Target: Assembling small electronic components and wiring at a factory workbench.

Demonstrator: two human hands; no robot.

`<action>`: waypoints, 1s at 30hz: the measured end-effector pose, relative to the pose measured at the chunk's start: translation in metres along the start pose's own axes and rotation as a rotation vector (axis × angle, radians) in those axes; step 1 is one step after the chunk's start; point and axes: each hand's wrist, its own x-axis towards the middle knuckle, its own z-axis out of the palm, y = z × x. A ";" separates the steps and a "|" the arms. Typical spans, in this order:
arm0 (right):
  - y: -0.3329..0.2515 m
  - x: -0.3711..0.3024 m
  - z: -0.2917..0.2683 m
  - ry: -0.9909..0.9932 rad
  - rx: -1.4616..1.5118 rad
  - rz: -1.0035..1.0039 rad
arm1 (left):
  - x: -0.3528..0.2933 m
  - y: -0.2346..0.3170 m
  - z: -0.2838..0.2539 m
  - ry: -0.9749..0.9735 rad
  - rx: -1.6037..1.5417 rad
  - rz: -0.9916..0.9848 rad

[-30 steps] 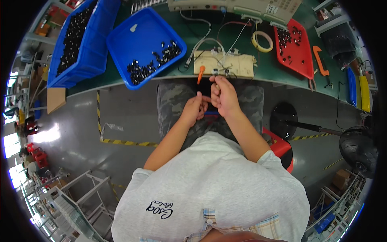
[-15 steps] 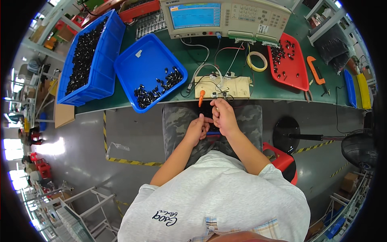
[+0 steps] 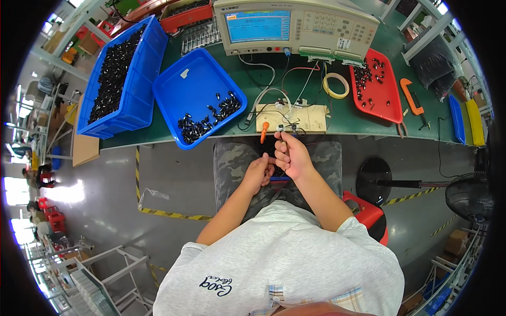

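My right hand [image 3: 293, 159] is just below the front edge of a pale wooden test block [image 3: 312, 117]. Its thumb and forefinger are pinched together, with a small dark tip showing at them that I cannot make out. Beside it, over my lap, my left hand [image 3: 256, 175] has curled fingers reaching against the right hand; what lies in them is hidden. An orange clip [image 3: 264, 131] hangs at the block's front left. Cables run from the block up to a beige bench tester [image 3: 295, 45] with a lit blue screen [image 3: 258, 27].
A shallow blue tray [image 3: 197, 79] and a deep blue bin [image 3: 134, 87] hold small black parts at left. At right lie a red tray [image 3: 387, 97] of similar parts, a yellow tape roll [image 3: 336, 85] and an orange-handled tool [image 3: 411, 96]. A black fan [image 3: 467, 197] stands right.
The tester's screen shows different content, with a short message in place of the earlier layout. My hands stay close together, shifted only slightly, and the whole view has moved down a little.
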 end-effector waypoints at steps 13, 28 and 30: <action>0.003 -0.001 0.000 -0.022 -0.058 -0.047 | -0.005 0.000 0.002 0.014 0.010 0.012; 0.033 0.003 -0.046 0.151 -1.098 -0.507 | 0.005 -0.009 -0.016 -0.040 -0.238 -0.016; 0.031 -0.013 -0.033 0.128 -1.506 -0.483 | 0.013 -0.006 -0.024 -0.068 -0.267 -0.017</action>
